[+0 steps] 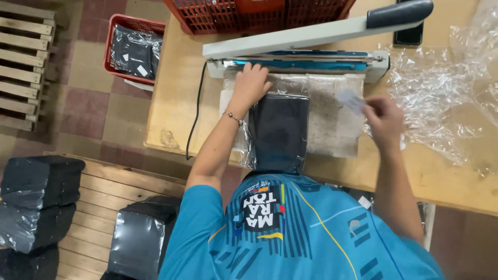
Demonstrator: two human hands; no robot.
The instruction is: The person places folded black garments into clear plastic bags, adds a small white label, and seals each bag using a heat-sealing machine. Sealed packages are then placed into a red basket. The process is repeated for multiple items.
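Note:
A folded black garment in a clear plastic bag (278, 132) lies on the wooden table (176, 103) in front of me. My left hand (250, 85) presses the bag's open end flat next to the sealing bar of a heat sealer (298, 61), whose arm is raised. To the right of the bag, my right hand (383, 120) pinches a small white card (353, 100) above the table; it is blurred.
A heap of clear plastic bags (446, 98) covers the table's right side. A dark phone (408, 33) lies at the far edge beside a red crate (249, 15). A red basket of packed garments (132, 49) stands on the floor, more black packs (39, 181) at left.

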